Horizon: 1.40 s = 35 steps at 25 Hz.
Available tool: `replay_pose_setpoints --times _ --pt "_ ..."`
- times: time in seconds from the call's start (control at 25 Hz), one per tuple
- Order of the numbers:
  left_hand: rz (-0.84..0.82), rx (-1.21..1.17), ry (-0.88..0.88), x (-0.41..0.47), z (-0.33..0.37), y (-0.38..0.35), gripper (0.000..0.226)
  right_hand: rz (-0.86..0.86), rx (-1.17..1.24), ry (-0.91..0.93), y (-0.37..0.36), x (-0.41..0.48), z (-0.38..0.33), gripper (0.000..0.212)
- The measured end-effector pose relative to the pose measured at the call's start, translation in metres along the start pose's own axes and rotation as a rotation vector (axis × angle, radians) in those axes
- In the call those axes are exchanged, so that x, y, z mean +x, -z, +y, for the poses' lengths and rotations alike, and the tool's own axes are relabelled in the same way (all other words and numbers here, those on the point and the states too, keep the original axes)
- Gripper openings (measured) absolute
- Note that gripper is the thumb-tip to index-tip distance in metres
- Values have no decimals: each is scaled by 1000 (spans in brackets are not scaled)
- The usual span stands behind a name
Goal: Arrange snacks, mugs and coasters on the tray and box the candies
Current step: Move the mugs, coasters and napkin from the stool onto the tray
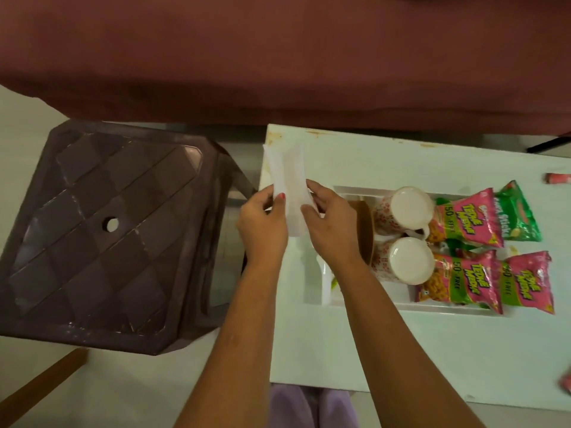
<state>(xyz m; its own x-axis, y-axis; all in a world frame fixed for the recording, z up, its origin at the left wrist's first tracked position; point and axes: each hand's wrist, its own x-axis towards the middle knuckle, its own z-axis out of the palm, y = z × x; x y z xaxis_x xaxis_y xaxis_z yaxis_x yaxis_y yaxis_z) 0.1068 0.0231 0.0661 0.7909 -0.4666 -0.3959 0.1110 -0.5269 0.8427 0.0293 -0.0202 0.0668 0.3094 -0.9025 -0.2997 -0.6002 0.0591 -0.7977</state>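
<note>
At ten o'clock of the white tray (432, 307), head view: translucent white packet (287, 171), thin and creased, judged light and crushable, best taken by its long edges. Left hand (262, 227) and right hand (335, 225) pinch its near end, fingers curled. On the tray: two glazed floral mugs (401, 211); glossy, crinkled snack packets (469, 225) at three o'clock.

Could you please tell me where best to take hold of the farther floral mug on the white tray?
Probably round the body of the farther floral ceramic mug, coming from above on its left: its handle is crowded against the nearer floral mug, and a pink snack packet lies against its right side.
</note>
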Motion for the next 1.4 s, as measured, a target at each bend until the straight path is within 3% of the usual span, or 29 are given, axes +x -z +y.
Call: replay_pose_setpoints --times 0.12,0.32,0.52,0.64,0.92,1.16,1.4 --pt "-152 -27 -74 -32 7 -32 23 78 -49 67 26 -15 22 39" --pt "-302 17 -123 -69 2 -69 22 213 0 6 61 -34 62 43" --pt "-251 192 -112 -79 -23 -82 19 110 -123 -122 62 -39 85 45" --pt "-209 217 -96 -78 -33 -86 12 78 -283 -57 61 -34 88 24" --pt "-154 169 -88 -80 -32 -92 7 155 -328 66 50 -29 91 11" --pt "-123 160 -82 -75 -27 -90 8 217 -341 245 45 -32 91 15" --pt "-102 247 -71 -76 -35 -89 14 54 -549 185 39 -32 99 22"
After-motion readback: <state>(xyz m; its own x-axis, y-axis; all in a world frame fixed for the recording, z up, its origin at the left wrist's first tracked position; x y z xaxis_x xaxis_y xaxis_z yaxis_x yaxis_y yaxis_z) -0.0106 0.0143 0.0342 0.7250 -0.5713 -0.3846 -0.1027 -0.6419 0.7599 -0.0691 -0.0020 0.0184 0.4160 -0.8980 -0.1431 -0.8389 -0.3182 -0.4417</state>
